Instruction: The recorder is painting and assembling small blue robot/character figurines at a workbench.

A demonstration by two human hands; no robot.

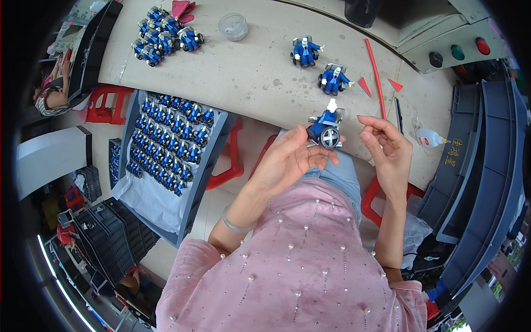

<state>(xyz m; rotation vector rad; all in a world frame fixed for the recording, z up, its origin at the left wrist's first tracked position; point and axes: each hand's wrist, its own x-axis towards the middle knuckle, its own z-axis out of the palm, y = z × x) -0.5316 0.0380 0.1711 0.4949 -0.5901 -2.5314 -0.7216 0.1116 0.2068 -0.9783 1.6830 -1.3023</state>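
Observation:
My left hand (286, 160) grips a toy wheelchair figure (326, 122) at the table's near edge, thumb on one side and fingers beneath. The figure has a white head, a blue suit and a black wheel with a silver cross. Just right of it, my right hand (389, 146) is raised with thumb and index finger slightly apart and the other fingers curled. Nothing shows between them. Two similar figures, a nearer one (334, 79) and a farther one (305, 51), stand on the table beyond.
More figures cluster (160, 36) at the far left by a pink cloth (182, 10) and a clear cup (233, 27). A grey crate (213, 152) holds rows of figures. On the right lie a red rod (374, 77), red triangles (395, 84), a black pen-like tool (399, 114) and a white bottle (428, 138).

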